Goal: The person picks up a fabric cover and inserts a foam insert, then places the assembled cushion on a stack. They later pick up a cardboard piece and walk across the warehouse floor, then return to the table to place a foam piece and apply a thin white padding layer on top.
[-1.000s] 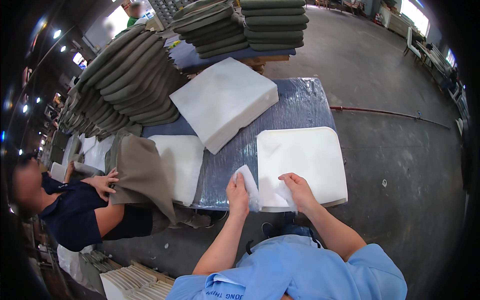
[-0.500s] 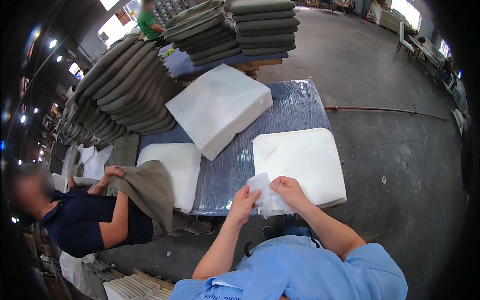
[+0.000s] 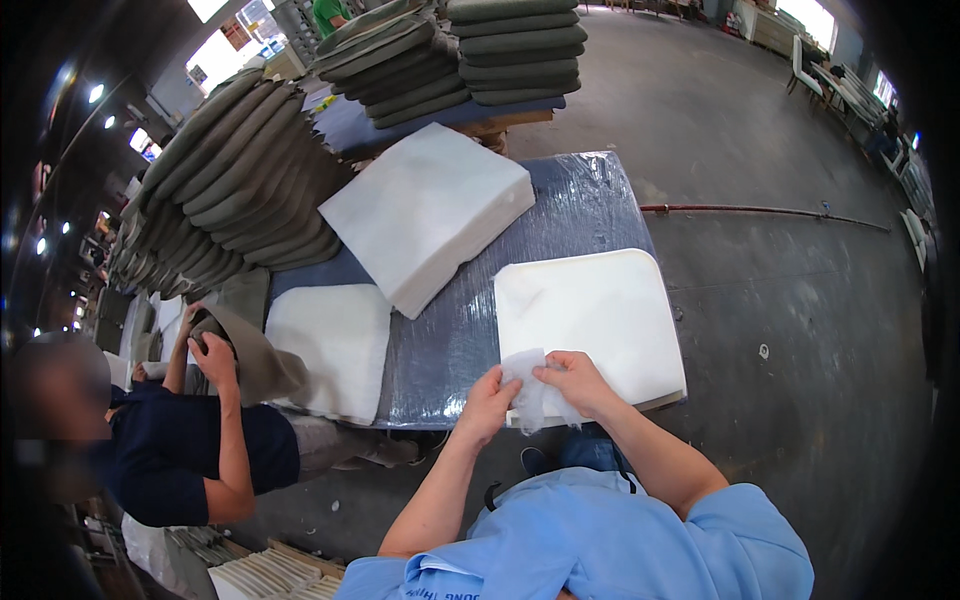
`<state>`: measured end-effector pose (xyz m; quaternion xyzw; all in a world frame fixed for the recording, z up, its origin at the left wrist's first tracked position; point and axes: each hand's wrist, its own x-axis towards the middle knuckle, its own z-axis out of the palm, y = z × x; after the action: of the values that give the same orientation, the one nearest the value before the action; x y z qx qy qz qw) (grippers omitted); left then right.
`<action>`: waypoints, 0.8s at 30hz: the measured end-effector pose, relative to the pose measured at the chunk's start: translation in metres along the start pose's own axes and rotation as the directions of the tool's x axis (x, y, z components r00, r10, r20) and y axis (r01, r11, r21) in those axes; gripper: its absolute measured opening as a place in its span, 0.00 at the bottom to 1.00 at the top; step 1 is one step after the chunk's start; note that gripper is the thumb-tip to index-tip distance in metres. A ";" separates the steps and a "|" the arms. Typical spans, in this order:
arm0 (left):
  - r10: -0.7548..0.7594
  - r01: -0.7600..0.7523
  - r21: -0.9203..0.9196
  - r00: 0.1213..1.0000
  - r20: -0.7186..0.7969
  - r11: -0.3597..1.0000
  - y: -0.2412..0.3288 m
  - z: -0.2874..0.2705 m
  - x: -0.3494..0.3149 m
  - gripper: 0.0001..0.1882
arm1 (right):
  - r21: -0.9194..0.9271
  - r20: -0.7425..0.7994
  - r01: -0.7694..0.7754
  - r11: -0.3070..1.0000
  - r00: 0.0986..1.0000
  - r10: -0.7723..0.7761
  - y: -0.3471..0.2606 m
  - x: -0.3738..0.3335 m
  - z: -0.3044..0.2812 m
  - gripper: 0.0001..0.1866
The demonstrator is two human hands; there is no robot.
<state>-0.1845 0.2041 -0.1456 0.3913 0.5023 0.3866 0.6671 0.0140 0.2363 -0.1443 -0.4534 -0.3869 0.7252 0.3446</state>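
Note:
Between my two hands is a thin, ragged piece of white wadding [image 3: 530,388]. My left hand [image 3: 488,402] pinches its left side, and my right hand [image 3: 577,382] grips it from the right. Both hands are over the near edge of a white square cushion pad [image 3: 590,310] with rounded corners. That pad lies on a table [image 3: 440,345] wrapped in shiny plastic film over blue. A thick stack of white wadding sheets [image 3: 425,205] stands farther back, set at an angle.
At the left, a co-worker in a dark shirt [image 3: 200,450] handles a grey-brown fabric cover [image 3: 255,360] beside another white pad [image 3: 330,340]. Tall stacks of grey-green cushions [image 3: 240,180] fill the back left. A thin pipe [image 3: 760,212] runs along the floor at right.
My hands have drawn slightly closer together on the wadding. The co-worker has lifted and gathered the fabric cover, hands now nearer each other. The view has shifted a little.

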 end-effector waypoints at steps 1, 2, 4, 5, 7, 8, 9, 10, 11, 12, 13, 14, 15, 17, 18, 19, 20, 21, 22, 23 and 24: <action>-0.042 0.041 -0.014 0.999 -0.008 0.999 0.000 0.002 0.003 0.16 | 0.043 -0.025 -0.013 0.999 1.000 0.014 0.001 0.001 -0.005 0.10; -0.083 0.082 -0.029 0.996 -0.016 0.996 0.000 0.004 0.006 0.16 | 0.087 -0.050 -0.024 0.996 0.998 0.028 0.002 0.002 -0.010 0.09; -0.145 0.143 -0.072 0.989 -0.017 0.987 -0.003 0.008 0.014 0.16 | 0.125 -0.076 -0.033 0.992 0.996 0.043 0.005 0.006 -0.021 0.09; -0.162 0.160 -0.099 0.987 -0.009 0.982 -0.003 0.009 0.020 0.16 | 0.144 -0.090 -0.036 0.989 0.995 0.050 0.007 0.007 -0.028 0.09; -0.208 0.206 -0.131 0.978 -0.002 0.970 0.000 0.019 0.035 0.17 | 0.106 -0.133 -0.009 0.994 0.991 0.023 0.006 0.011 -0.038 0.09; -0.237 0.235 -0.133 0.971 -0.002 0.963 0.001 0.025 0.043 0.17 | 0.086 -0.155 0.005 0.996 0.988 0.009 0.005 0.013 -0.044 0.09; -0.271 0.269 -0.136 0.963 0.006 0.953 0.006 0.035 0.051 0.18 | 0.026 -0.168 0.010 1.000 0.986 -0.005 0.005 0.015 -0.053 0.09; -0.288 0.288 -0.064 0.958 0.019 0.955 0.011 0.047 0.059 0.18 | -0.034 -0.179 0.013 0.999 0.984 -0.019 0.005 0.017 -0.062 0.10; -0.305 0.305 0.008 0.952 0.032 0.952 0.015 0.059 0.067 0.18 | -0.094 -0.190 0.014 0.995 0.981 -0.032 0.004 0.019 -0.072 0.10; -0.321 0.318 0.081 0.946 0.039 0.945 0.019 0.069 0.073 0.18 | -0.073 -0.207 0.008 0.997 0.978 -0.023 0.003 0.022 -0.083 0.10; -0.344 0.339 0.070 0.936 0.074 0.938 0.010 0.069 0.081 0.19 | -0.055 -0.211 0.006 0.998 0.977 -0.017 0.000 0.027 -0.090 0.11; -0.365 0.360 0.059 0.925 0.109 0.931 0.002 0.067 0.091 0.21 | -0.037 -0.215 0.003 0.999 0.977 -0.010 -0.002 0.032 -0.098 0.11; -0.386 0.383 0.051 0.909 0.159 0.922 0.003 0.071 0.102 0.22 | 0.005 -0.236 0.001 1.000 0.972 0.001 -0.004 0.037 -0.112 0.11; -0.376 0.388 -0.032 0.907 0.188 0.921 0.003 0.080 0.117 0.21 | 0.088 -0.272 0.000 0.996 0.962 0.024 -0.007 0.044 -0.140 0.12; -0.361 0.378 -0.064 0.914 0.186 0.924 0.003 0.082 0.124 0.21 | 0.102 -0.266 -0.001 0.995 0.964 0.028 -0.009 0.047 -0.148 0.12; -0.346 0.367 -0.097 0.920 0.182 0.925 0.002 0.085 0.129 0.21 | 0.116 -0.258 -0.002 0.993 0.966 0.032 -0.011 0.050 -0.155 0.12; -0.342 0.361 -0.106 0.926 0.161 0.927 0.000 0.089 0.137 0.21 | 0.129 -0.250 -0.003 0.992 0.968 0.036 -0.013 0.053 -0.162 0.12; -0.359 0.377 -0.123 0.922 0.148 0.918 0.003 0.096 0.143 0.21 | 0.117 -0.230 -0.011 0.993 0.972 0.038 -0.018 0.056 -0.168 0.11; -0.376 0.393 -0.142 0.917 0.135 0.908 0.005 0.103 0.149 0.20 | 0.105 -0.209 -0.018 0.994 0.977 0.040 -0.022 0.057 -0.173 0.11; -0.393 0.409 -0.161 0.911 0.121 0.898 0.006 0.111 0.154 0.20 | 0.093 -0.188 -0.026 0.995 0.981 0.043 -0.026 0.058 -0.179 0.11; -0.393 0.406 -0.104 0.911 0.125 0.908 0.004 0.115 0.159 0.19 | 0.044 -0.155 -0.058 0.997 0.986 0.064 -0.031 0.060 -0.184 0.11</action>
<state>-0.0423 0.3347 -0.1781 0.2556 0.5116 0.2529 0.7803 0.1681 0.3476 -0.1937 -0.5136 -0.3301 0.7053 0.3604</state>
